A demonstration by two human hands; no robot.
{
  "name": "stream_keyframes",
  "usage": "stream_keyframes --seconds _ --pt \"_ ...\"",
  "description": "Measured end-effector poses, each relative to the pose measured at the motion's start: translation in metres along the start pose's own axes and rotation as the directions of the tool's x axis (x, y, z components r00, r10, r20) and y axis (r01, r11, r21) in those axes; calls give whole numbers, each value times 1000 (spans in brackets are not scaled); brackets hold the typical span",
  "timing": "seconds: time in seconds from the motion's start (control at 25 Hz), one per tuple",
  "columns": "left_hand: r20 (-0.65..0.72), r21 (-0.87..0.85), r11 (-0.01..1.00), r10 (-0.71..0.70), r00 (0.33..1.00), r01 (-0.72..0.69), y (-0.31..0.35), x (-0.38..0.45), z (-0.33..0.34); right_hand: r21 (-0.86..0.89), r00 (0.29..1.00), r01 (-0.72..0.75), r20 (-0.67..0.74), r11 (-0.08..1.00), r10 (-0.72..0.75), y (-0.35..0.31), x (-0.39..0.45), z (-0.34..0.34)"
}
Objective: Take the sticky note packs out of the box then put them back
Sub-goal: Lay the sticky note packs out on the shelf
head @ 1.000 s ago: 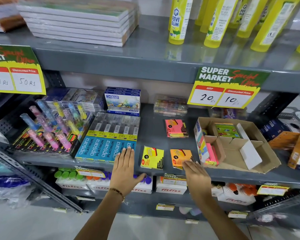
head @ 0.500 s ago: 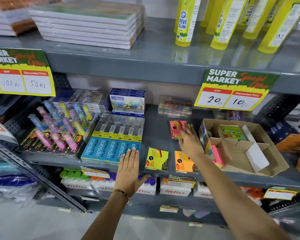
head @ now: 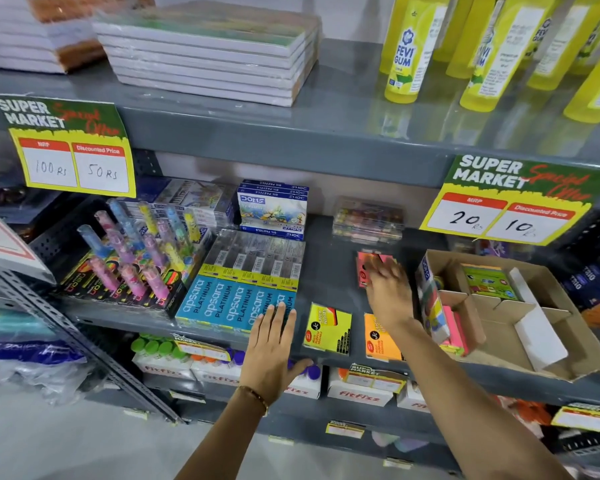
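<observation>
Three sticky note packs lie loose on the grey middle shelf: a yellow pack (head: 327,329) and an orange pack (head: 378,337) near the front edge, and a pink pack (head: 362,271) farther back. My right hand (head: 387,289) lies over the pink pack, which rests on the shelf; motion blur hides the grip. To the right stands the open cardboard box (head: 551,306), with a green pack (head: 489,282) at its back and pink packs (head: 456,327) upright in its left compartment. My left hand (head: 271,344) rests flat and empty on the shelf's front edge.
Blue pencil boxes (head: 236,303) lie beside my left hand, with a highlighter display (head: 129,268) further left. Oil pastel boxes (head: 272,209) and a clear case (head: 368,220) stand at the back. Price cards hang from the upper shelf, which holds glue bottles (head: 407,50) and notebooks (head: 208,53).
My right hand went from the shelf's front edge up to the pink pack at the back and stays on it. My left hand has kept its place on the shelf edge.
</observation>
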State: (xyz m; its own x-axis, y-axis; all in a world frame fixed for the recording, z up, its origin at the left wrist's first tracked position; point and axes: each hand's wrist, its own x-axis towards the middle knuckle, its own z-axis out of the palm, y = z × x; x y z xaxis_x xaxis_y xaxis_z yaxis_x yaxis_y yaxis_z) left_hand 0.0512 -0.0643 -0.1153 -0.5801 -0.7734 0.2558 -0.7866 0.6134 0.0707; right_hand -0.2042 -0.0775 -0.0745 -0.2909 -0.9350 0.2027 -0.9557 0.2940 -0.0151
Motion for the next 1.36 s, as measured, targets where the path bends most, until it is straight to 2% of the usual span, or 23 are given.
stream_keyframes --seconds 0.08,0.16,0.28,0.48,0.56,0.64,0.92,1.0,1.04,1.16,1.24,1.36 --pt "13 3 1000 -12 1000 11 0 0 0 42 991 -58 127 997 52 1 2 2" --pt "26 17 1000 -24 999 24 0 -1 0 53 983 -67 176 996 57 5 0 6" --pt "45 33 999 -38 998 36 0 -1 0 9 996 2 84 1000 -3 5 -5 8" --pt "44 24 1000 -18 999 17 0 -1 2 -103 976 208 -37 973 -213 -39 -16 -8" --pt "46 19 1000 -16 999 15 0 -3 1 -81 973 230 31 970 -228 -55 -17 -7" --pt "49 8 1000 -21 999 21 0 -3 -2 -15 969 215 129 976 -212 -62 -17 2" --pt "9 5 1000 -16 1000 16 1 -2 0 236 978 162 89 958 -187 -53 -14 6" --pt "-1 4 1000 -15 1000 15 1 -2 1 238 996 84 -17 968 -82 -39 -6 3" --pt "-4 6 1000 -18 1000 18 1 -2 1 213 1000 4 -23 977 1 -28 0 1" --pt "-5 17 1000 -21 1000 21 1 -2 0 118 962 -221 188 968 197 8 7 2" --pt "-13 21 1000 -19 1000 20 1 -1 1 134 950 -220 256 966 180 21 2 7" --pt "-6 23 1000 -20 1000 20 1 -1 0 128 989 -109 117 986 94 27 -13 5"
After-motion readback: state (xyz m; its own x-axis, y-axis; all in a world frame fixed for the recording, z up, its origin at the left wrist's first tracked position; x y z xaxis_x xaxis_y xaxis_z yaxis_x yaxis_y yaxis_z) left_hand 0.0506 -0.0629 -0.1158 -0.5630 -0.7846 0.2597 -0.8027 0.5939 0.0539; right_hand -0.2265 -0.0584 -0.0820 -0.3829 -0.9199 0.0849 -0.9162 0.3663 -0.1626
